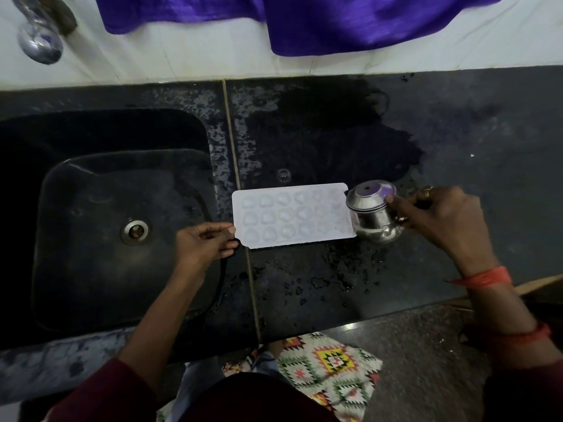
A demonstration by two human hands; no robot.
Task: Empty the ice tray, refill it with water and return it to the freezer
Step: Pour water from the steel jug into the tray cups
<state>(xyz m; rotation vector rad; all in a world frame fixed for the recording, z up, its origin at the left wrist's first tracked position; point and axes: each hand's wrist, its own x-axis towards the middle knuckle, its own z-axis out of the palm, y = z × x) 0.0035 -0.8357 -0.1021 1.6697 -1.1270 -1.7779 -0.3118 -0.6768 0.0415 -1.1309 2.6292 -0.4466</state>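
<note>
Dim, grainy view, wide-angle bending at edges, blurred corners.

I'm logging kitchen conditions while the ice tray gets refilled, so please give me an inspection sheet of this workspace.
Surface: dark stone counter, wet in large patches.
Job's things: white ice tray lying flat on the counter just right of the sink; steel pot tilted at the tray's right end.
Clutter: nothing seen.
Hands: left hand pinches the tray's left edge; right hand grips the pot.
Cables: nothing seen.
Surroundings: black sink on the left, tap above it, purple cloth hanging at the back wall, patterned cloth below the counter's front edge.
</note>
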